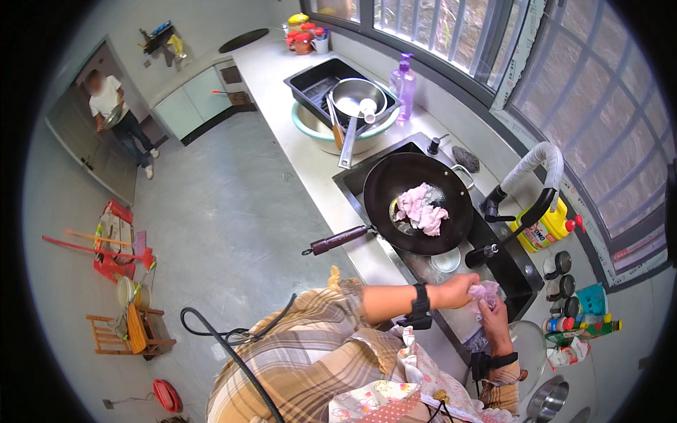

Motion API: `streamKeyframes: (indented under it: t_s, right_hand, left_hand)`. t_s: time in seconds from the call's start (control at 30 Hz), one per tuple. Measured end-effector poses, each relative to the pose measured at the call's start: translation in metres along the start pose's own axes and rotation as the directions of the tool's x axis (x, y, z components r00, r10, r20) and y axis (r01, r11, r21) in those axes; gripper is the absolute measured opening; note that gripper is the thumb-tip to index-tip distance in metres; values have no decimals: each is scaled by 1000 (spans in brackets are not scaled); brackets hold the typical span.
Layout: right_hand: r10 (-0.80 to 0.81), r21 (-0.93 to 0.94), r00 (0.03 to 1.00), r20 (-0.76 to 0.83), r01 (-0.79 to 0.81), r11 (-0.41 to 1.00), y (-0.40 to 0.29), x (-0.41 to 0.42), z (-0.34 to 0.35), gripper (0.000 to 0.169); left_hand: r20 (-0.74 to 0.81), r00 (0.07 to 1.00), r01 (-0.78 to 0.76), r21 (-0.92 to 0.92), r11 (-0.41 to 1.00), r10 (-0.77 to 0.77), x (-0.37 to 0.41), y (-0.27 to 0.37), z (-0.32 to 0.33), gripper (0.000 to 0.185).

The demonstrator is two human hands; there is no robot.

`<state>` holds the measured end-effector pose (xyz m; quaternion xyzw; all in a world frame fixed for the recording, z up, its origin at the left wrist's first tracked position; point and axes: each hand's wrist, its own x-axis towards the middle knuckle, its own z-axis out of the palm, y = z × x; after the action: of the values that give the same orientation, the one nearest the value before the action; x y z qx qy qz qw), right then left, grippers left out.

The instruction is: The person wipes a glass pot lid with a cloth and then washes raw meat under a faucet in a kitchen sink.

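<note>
Over the sink [460, 322], my left hand [454, 291] and my right hand [494, 316] grip a small pink cloth [485, 292] between them. The cloth looks bunched in the fingers. Beyond my left hand, a dark wok [381, 206] rests across the sink, its handle [338, 240] jutting over the counter edge. A crumpled pink-and-white cloth [421, 208] lies inside the wok on its wet bottom. Partly below the wok's rim, a small white bowl [446, 261] sits in the sink. The black faucet head [480, 256] hangs beside the wok.
A basin [304, 124] bears a black tray [312, 84] and a saucepan [359, 98]. A purple pump bottle [404, 90] and a yellow detergent jug [545, 224] stand by the window. Jars [564, 285] and a glass lid [529, 351] are at right. A person [113, 113] holding a pan stands near the door.
</note>
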<state>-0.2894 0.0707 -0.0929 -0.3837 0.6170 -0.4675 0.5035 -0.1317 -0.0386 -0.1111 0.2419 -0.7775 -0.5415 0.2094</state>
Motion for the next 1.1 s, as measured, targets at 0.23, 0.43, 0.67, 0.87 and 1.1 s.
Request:
streamKeyframes:
  t_s: [0.23,0.43,0.67,0.87,1.1]
  right_hand:
    - [-298,-483,949,101,309,819,-26,-14,-25,54]
    - [-63,-268,961,271,138,954,-57,-24,-41,40]
    - [34,-338,982,187,32,941,-71,-17,-11,23]
    - [-14,-442,972,236,120,889,-81,-7,25,18]
    - [-28,-405,987,157,90,910,-89,-16,47,23]
  left_hand:
    - [-320,945,1,200,980,64,-83,76,-136,25]
    - [-771,633,403,253,879,-69,-176,82,-313,56]
    - [-838,520,487,133,863,-165,-207,49,-404,55]
    - [-699,698,400,198,895,-157,-166,46,-392,63]
    - [-730,680,252,143,957,-70,-118,9,-451,65]
